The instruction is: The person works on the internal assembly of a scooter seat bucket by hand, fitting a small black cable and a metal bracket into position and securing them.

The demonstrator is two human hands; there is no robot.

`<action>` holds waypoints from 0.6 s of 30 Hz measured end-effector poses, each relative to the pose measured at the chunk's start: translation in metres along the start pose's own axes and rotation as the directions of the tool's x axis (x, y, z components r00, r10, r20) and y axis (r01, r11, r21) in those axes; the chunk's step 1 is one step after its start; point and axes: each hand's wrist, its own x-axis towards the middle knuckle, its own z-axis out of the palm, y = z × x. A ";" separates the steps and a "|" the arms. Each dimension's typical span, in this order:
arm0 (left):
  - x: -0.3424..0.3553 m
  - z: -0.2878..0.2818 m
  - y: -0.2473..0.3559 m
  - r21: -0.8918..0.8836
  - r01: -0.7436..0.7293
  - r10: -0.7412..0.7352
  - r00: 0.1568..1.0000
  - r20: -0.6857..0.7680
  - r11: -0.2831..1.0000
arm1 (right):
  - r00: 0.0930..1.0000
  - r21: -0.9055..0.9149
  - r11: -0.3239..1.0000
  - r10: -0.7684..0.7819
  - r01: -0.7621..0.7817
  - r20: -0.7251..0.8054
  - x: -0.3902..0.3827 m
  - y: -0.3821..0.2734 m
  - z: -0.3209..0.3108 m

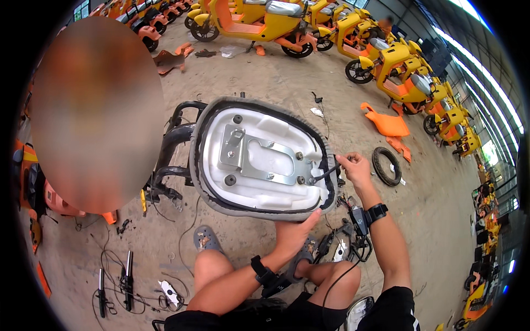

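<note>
A scooter seat [215,165] lies upside down in front of me, its white plastic underside facing up inside a grey padded rim. A metal bracket [234,165] is fixed to it with bolts, and dark rubber feet stand around it. My left hand [295,236] grips the near edge, thumb along the rim, its other fingers hidden below. At the seat's right end, my right hand [356,168] pinches the handle of a small dark wrench [323,175], whose head sits at a bolt by the bracket's end.
Behind the seat stands a black tubular frame [174,138]. A tyre [386,166] and orange panels [385,121] lie on the floor at right. Shock absorbers [128,280] and cables lie at near left. Yellow scooters [265,25] line the back; a blurred patch covers the left.
</note>
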 end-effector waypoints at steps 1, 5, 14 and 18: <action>-0.001 0.001 0.003 0.000 0.005 -0.005 1.000 0.001 1.000 | 1.000 0.047 0.999 0.001 -0.001 0.004 -0.005 0.003 -0.004; 0.001 0.001 -0.002 0.002 -0.053 0.053 0.998 0.029 0.999 | 0.996 -0.012 1.000 -0.007 0.008 0.093 -0.021 0.003 -0.024; -0.001 0.002 0.015 -0.042 0.131 -0.128 0.990 0.065 0.991 | 0.887 -0.380 0.902 -0.006 0.205 0.463 -0.013 -0.015 -0.032; 0.001 -0.002 0.008 -0.081 0.108 -0.098 0.987 0.127 0.991 | 0.819 -0.446 0.877 0.118 0.179 0.561 -0.008 -0.023 -0.032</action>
